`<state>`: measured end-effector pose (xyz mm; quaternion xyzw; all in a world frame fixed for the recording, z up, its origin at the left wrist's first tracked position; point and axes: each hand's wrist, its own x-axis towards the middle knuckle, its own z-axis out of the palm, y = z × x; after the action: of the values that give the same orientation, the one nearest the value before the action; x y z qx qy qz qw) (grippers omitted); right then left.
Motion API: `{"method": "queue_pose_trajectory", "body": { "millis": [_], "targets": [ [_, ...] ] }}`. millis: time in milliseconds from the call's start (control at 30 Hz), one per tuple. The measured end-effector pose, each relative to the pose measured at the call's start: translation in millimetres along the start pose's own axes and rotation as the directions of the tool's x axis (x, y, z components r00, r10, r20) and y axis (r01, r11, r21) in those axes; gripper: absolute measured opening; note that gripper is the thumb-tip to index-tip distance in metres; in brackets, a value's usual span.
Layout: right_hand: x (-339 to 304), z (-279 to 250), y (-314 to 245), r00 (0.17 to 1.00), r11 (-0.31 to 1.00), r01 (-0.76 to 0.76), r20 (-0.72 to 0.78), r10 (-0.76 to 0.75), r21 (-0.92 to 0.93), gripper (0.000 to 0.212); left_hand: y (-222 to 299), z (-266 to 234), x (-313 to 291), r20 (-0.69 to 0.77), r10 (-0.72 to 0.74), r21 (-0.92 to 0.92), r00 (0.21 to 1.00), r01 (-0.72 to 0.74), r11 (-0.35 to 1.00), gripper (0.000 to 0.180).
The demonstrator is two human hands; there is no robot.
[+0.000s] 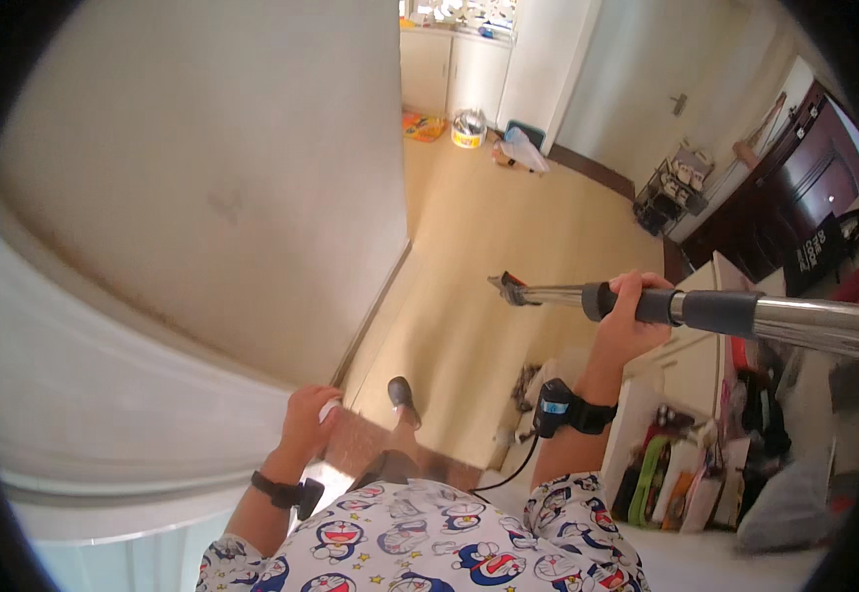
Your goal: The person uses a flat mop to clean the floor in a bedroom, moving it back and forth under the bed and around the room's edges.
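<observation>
My right hand [636,314] is wrapped round a shiny telescopic metal pole [809,324] with dark grey sleeves, held slanting across my right side. Its far end carries a small dark head with a reddish part [514,288]; whether this touches the floor I cannot tell. My left hand [311,424] is closed round a small white thing [329,410], whose kind is unclear, beside the lower corner of a large pale panel [252,187]. White curtain-like folds [133,414] run along that panel to the left of the hand.
A dark slipper [401,393] is on my foot on the yellowish floor [469,227]. Open shelving with bags [681,483] stands close on my right. Farther off are a round tub [469,128], a plastic bag [523,150], a shoe rack [668,197] and a dark door [809,178].
</observation>
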<state>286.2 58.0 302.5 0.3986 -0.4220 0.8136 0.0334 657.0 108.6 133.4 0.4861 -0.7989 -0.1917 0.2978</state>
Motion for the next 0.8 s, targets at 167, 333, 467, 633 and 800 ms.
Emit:
{"method": "queue_pose_trajectory", "body": {
  "millis": [167, 333, 467, 633, 800],
  "targets": [
    [45.7, 33.8, 64.6, 0.999, 0.993, -0.007, 0.035, 0.011, -0.118, 0.008, -85.3, 37.8, 93.9, -0.05, -0.25, -0.225, 0.967, 0.233, 0.946, 0.018],
    [155.1, 36.3, 118.0, 0.992, 0.987, 0.032, 0.124, -0.012, -0.158, 0.011, -53.6, 113.6, 296.0, 0.084, -0.116, -0.301, 0.99, 0.136, 0.944, 0.022],
    [213.0, 70.4, 165.6, 0.976, 0.984, 0.143, 0.179, -0.122, -0.11, 0.013, -0.4, 140.7, 490.5, 0.294, 0.184, -0.526, 0.938, -0.002, 0.85, 0.026],
    [248.7, 103.7, 257.2, 0.963, 0.986, 0.129, 0.249, -0.099, -0.104, 0.012, 47.4, 246.9, 584.2, 0.743, 0.36, -0.626, 0.565, 0.396, 0.671, 0.043],
    [301.8, 177.1, 408.8, 0.945, 1.0, 0.017, 0.327, -0.008, -0.023, 0.012, 74.6, 294.6, 715.5, 0.895, 0.329, -0.338, 0.301, 0.939, 0.061, 0.071]
  ]
}}
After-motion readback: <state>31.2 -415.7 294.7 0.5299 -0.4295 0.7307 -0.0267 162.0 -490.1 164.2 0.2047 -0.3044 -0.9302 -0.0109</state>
